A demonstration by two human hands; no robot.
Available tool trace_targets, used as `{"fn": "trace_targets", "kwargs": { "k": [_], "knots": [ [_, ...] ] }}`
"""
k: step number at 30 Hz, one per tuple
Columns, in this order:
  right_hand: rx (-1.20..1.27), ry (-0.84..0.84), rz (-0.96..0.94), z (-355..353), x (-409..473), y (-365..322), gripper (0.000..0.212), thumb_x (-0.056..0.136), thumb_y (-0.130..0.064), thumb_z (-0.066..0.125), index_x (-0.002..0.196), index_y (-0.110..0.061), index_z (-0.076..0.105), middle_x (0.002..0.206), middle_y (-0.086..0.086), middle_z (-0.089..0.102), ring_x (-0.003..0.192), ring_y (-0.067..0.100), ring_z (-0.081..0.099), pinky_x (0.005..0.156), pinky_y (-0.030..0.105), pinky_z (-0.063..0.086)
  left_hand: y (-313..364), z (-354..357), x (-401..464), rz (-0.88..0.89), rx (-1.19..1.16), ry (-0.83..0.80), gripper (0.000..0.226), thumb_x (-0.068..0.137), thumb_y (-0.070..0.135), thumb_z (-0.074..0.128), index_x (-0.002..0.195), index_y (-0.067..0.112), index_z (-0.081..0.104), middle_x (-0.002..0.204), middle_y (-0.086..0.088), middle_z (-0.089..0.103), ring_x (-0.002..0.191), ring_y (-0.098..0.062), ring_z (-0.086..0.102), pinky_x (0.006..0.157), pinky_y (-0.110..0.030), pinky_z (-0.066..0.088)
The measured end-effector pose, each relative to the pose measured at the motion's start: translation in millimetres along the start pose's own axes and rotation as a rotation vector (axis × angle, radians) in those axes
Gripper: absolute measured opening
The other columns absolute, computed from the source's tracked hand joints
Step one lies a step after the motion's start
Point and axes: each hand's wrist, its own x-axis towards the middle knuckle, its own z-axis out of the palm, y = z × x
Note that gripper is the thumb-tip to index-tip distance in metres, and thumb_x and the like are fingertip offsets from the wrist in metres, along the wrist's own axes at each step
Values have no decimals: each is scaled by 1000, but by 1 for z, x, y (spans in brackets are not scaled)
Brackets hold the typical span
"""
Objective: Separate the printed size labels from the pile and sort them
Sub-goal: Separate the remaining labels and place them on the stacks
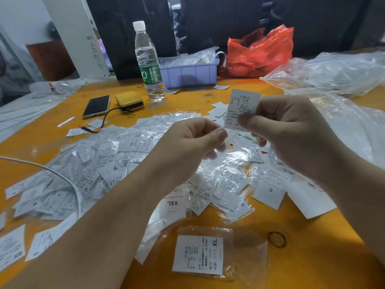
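White cable (62,176) curves across the heap of white printed size labels in clear crinkled sleeves (108,163) on your orange surface (312,247). Further back lie a dark phone (96,106) and a clear water bottle (148,61). Your left hand (187,142) pinches a thin clear sleeve (216,130) with its fingers. Your right hand (291,130) pinches an upright white printed label (242,107), held above the heap. An XL label (198,254) lies apart, nearest you.
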Motion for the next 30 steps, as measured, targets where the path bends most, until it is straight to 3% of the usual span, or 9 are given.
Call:
{"fn": "trace_targets", "kwargs": {
  "k": [4, 7, 9, 14, 19, 26, 30],
  "knots": [
    [108, -12, 26, -6, 3, 2, 18, 92, -10, 62, 95, -24, 73, 64, -6, 66, 55, 11, 49, 52, 29, 45, -1, -1, 0, -9, -9, -2, 14, 93, 27, 62, 88, 15, 68, 72, 9, 69, 69, -6, 61, 74, -21, 53],
    [107, -68, 27, -7, 2, 2, 16, 90, -13, 64, 96, -24, 73, 75, 2, 71, 56, 11, 50, 53, 29, 46, 0, -1, 0, -11, -9, -11, 13, 93, 26, 61, 87, 17, 68, 73, 9, 69, 70, -6, 61, 74, -22, 53],
    [78, -88, 18, -5, 1, 2, 15, 90, -15, 65, 95, -27, 72, 74, -5, 72, 54, 10, 50, 51, 27, 46, 0, 0, 0, -14, -15, -21, 13, 93, 26, 61, 86, 17, 68, 73, 8, 69, 72, -9, 61, 78, -27, 53],
    [33, -60, 0, -2, 0, 1, 18, 91, -15, 63, 95, -30, 71, 71, -2, 71, 54, 19, 47, 49, 38, 43, 2, 0, -1, -8, -13, -32, 13, 95, 23, 60, 87, 16, 67, 73, 8, 68, 74, -11, 61, 82, -33, 52],
    [13, -44, -13, -2, 1, 2, 16, 91, -14, 63, 98, -26, 70, 63, -22, 67, 50, -2, 53, 50, 11, 43, 2, 1, 0, 1, -12, -45, 13, 94, 23, 60, 87, 16, 68, 73, 8, 68, 75, -13, 61, 80, -33, 52],
    [-3, -30, -22, -1, 1, 2, 15, 91, -13, 63, 99, -23, 70, 66, -26, 67, 57, -10, 58, 54, 5, 43, 1, 0, 0, 6, -6, -71, 14, 93, 27, 60, 88, 16, 68, 73, 8, 70, 72, -10, 61, 77, -28, 52],
    [-32, -15, -27, -1, 1, 1, 12, 91, -14, 65, 96, -22, 72, 66, -25, 67, 55, -9, 57, 53, 6, 42, 0, 0, 1, 6, -13, -74, 16, 93, 28, 61, 82, 18, 68, 75, 6, 70, 73, -12, 60, 80, -32, 51]
  ]
}}
